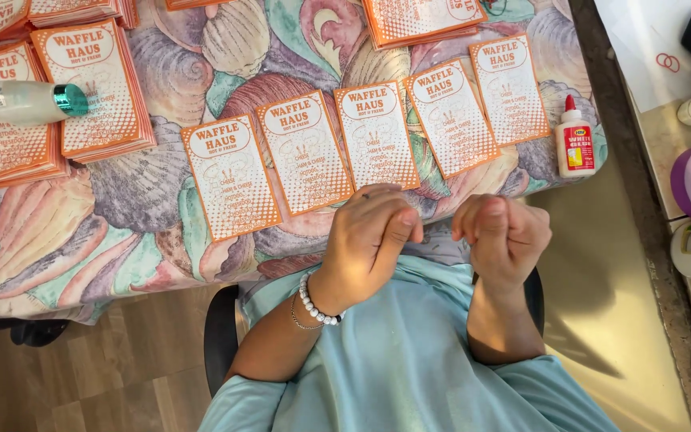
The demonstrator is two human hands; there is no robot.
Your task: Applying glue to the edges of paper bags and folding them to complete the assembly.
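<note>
Both hands curled loosely below a row of cards.
I saw my left hand [369, 240] and right hand [505, 236] holding nothing, near five orange cards [229, 178] on the counter [145, 216], long axes pointing away, fanned slightly.

I saw warm, bright light fall from the right. The glossy yellow floor [601, 304] glared beneath soft shadows. Focus stayed sharp throughout.

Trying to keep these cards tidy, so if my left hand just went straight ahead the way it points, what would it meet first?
Probably the middle orange card in the row of five: your left hand sits at the table edge, just below it. Height above the tablecloth is unclear.
</note>
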